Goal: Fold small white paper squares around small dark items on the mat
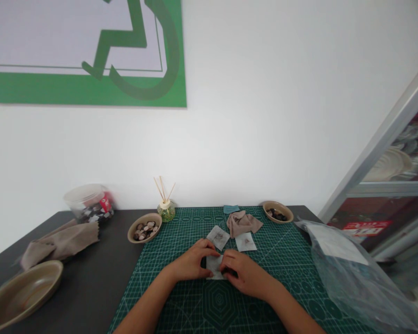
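My left hand (192,262) and my right hand (244,273) meet over a small grey fabric square (214,265) on the green cutting mat (195,301). Both pinch its edges, and the right hand seems to press something dark against it; what that is stays hidden. Two more grey squares with small marks lie just beyond: one (218,237) behind the left hand, one (245,241) to its right. A crumpled taupe cloth (242,222) sits behind them, with a small teal patch (231,209) at the mat's far edge.
Bowl of buttons (144,228) at the mat's left, another bowl (277,212) at far right. Reed diffuser (166,208), plastic jar (89,203), folded taupe cloth (61,242) and an empty bowl (21,293) on the dark table. Clear plastic bag (344,273) at the right edge.
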The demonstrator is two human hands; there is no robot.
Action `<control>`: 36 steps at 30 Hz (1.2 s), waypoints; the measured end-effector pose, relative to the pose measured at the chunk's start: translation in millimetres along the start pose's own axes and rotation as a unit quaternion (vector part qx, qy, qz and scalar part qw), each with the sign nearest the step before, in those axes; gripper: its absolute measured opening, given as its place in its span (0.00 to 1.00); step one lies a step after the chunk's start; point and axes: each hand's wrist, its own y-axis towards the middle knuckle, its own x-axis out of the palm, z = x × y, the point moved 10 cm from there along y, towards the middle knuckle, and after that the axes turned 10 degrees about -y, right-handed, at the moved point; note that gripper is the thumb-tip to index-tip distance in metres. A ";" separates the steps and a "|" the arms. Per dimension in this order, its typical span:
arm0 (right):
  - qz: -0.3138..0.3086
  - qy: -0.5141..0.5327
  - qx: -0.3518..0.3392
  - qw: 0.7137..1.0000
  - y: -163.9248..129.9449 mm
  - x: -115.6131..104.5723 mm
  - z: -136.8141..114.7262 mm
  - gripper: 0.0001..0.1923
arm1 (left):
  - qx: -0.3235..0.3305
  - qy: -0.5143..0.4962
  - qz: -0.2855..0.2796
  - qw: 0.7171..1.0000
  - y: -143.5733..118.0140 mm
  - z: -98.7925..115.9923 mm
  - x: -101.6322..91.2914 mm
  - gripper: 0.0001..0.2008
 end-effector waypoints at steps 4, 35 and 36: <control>0.002 0.003 0.004 1.000 -0.1 2.5 3.3 0.11 | 0.000 0.001 -0.002 1.000 0.1 -0.3 0.4 0.26; -0.005 -0.019 0.006 1.000 -0.7 0.2 0.0 0.10 | -0.002 0.003 -0.002 1.000 -0.8 -3.8 0.4 0.27; -0.005 -0.023 0.005 1.000 -0.5 0.0 -0.6 0.10 | -0.002 0.002 -0.001 1.000 -0.8 -4.0 0.3 0.27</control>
